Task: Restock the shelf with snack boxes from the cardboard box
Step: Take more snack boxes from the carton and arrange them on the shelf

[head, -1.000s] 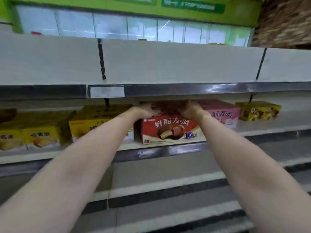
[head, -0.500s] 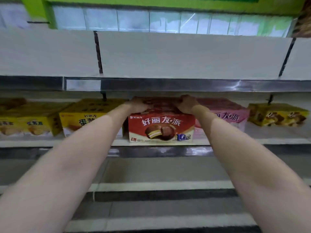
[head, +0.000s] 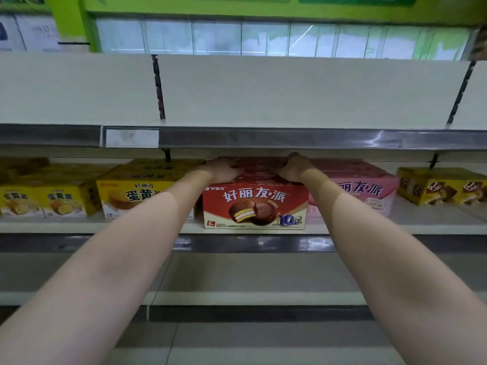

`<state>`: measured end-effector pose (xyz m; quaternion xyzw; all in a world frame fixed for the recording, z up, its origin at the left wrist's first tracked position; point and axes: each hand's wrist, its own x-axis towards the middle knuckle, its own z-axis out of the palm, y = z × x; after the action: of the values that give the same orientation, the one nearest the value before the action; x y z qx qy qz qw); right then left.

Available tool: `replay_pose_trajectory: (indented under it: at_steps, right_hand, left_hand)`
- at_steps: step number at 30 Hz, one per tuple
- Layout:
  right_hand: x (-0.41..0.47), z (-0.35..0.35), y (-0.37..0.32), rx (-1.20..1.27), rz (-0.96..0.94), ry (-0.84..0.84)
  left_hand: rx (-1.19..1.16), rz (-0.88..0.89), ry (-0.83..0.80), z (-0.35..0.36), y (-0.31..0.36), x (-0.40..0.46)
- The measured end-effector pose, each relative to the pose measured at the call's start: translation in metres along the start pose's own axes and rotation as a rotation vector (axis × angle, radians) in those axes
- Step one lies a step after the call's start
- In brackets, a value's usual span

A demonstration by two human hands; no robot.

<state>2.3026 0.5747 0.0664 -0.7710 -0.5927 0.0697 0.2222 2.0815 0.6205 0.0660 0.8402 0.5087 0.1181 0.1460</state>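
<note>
Small yellow boxes (head: pixel 42 202) sat far left on the shelf (head: pixel 79 226); beside them, a larger yellow box (head: pixel 137 191). Left hand (head: pixel 222 169) lay on the red snack box (head: pixel 254 206), shelf centre, front edge. Right hand (head: pixel 293 167) likewise on top; finger curl unclear. Pink box (head: pixel 369 188) just beside, then another yellow box (head: pixel 442 185) apart.

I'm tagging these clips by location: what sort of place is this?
Most likely a grocery shop aisle. Tiered retail shelving carries a price-tag rail, and branded snack boxes stand in a row facing out: a yellow box, a red box under both hands, and a pink box.
</note>
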Motion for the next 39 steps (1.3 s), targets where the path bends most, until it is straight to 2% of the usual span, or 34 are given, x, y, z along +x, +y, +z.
replay_pose_trajectory:
  at_steps: [6,11,18,25,29,33,39]
  right_hand:
    - [0.002,-0.010,-0.001,0.014,-0.039,-0.120]
    - [0.006,-0.010,-0.005,-0.032,-0.061,-0.038]
    - [0.021,-0.003,-0.007,0.091,0.016,-0.102]
    - [0.060,0.008,0.002,0.230,0.155,-0.213]
    - [0.048,0.002,0.004,0.395,0.231,-0.148]
    - [0.050,0.002,0.008,0.460,0.203,-0.055]
    - [0.041,0.003,-0.002,0.270,0.111,0.010]
  left_hand:
    - [-0.036,0.000,-0.022,-0.007,-0.001,0.011]
    - [-0.061,0.019,0.059,-0.006,-0.012,0.024]
    - [-0.277,0.006,-0.019,-0.005,-0.028,0.033]
    - [-0.300,-0.012,0.006,-0.006,-0.021,0.034]
    - [-0.427,-0.066,-0.017,-0.008,-0.026,0.040]
    - [-0.519,-0.124,-0.005,-0.007,-0.026,0.044]
    - [-0.519,-0.153,0.010,-0.006,-0.025,0.044]
